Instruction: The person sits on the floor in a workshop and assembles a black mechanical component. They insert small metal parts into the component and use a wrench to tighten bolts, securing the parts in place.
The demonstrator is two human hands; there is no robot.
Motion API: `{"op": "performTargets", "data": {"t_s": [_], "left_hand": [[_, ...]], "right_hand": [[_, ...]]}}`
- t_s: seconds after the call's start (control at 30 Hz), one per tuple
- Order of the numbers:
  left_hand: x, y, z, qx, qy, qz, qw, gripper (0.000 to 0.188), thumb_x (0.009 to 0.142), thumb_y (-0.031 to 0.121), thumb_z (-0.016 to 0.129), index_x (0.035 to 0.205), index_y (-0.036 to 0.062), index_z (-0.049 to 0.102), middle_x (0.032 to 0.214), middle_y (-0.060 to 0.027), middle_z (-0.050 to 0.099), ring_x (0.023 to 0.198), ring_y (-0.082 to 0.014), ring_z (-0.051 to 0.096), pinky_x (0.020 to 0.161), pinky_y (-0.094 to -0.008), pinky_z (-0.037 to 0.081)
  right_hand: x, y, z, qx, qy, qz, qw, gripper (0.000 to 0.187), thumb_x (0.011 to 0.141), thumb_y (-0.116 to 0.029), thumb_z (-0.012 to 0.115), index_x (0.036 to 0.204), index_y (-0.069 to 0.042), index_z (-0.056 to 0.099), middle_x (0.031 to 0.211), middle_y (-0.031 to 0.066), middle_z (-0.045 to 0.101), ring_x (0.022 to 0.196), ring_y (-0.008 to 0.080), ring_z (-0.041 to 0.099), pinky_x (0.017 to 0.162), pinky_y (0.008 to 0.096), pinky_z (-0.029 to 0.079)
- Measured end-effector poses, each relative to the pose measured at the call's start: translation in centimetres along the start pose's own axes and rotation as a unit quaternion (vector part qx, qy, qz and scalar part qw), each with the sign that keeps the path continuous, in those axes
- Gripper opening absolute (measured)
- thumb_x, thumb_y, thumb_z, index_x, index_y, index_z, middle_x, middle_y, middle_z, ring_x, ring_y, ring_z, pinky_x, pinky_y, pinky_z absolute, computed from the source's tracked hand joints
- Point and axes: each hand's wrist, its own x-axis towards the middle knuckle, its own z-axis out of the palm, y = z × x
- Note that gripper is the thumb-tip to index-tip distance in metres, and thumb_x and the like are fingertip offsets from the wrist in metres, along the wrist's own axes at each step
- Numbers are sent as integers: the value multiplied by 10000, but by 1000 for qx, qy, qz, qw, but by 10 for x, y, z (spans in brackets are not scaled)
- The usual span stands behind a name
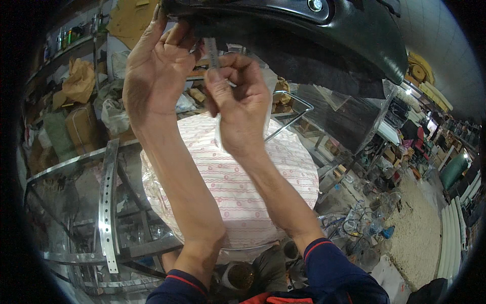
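A large black leather-like padded piece (344, 40), perhaps a seat part, hangs over the top of the view, with a dark panel and a shiny round bolt on it. My left hand (159, 76) is at its left lower edge, thumb up and fingers curled at the underside; the fingertips are partly hidden. Beside it, my right hand (238, 96) pinches a narrow grey strip with fine marks (211, 53), held upright just below the black edge. Under both hands lies a round surface covered in white cloth with pink patterned lines (238, 187).
A bent metal rod (304, 104) juts out right of my right hand. At left stands a metal frame with a perforated bar (108, 202). Shelves and bags fill the far left. Plastic-wrapped scraps (354, 223) litter the right floor, near stacked pale panels (453, 238).
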Motion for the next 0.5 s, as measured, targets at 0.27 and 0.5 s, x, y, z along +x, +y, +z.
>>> {"op": "performTargets", "data": {"t_s": [0.27, 0.5], "left_hand": [[10, -22, -3, 62, 25, 103, 992, 376, 1057, 218, 496, 1325, -46, 503, 1346, -252, 585, 1273, -368, 532, 1114, -531, 382], [20, -35, 4, 37, 60, 166, 984, 393, 1061, 251, 488, 1359, -3, 521, 1338, -229, 606, 1260, -349, 560, 1020, -498, 469]], "right_hand": [[12, 6, -23, 25, -26, 0, 999, 186, 960, -51, 668, 1126, -19, 591, 847, 17, 655, 654, 35, 543, 505, 190, 380], [21, -29, -41, -111, -21, -28, 993, 171, 910, -59, 727, 1076, -42, 689, 828, 4, 690, 641, 16, 527, 511, 182, 349]]}}
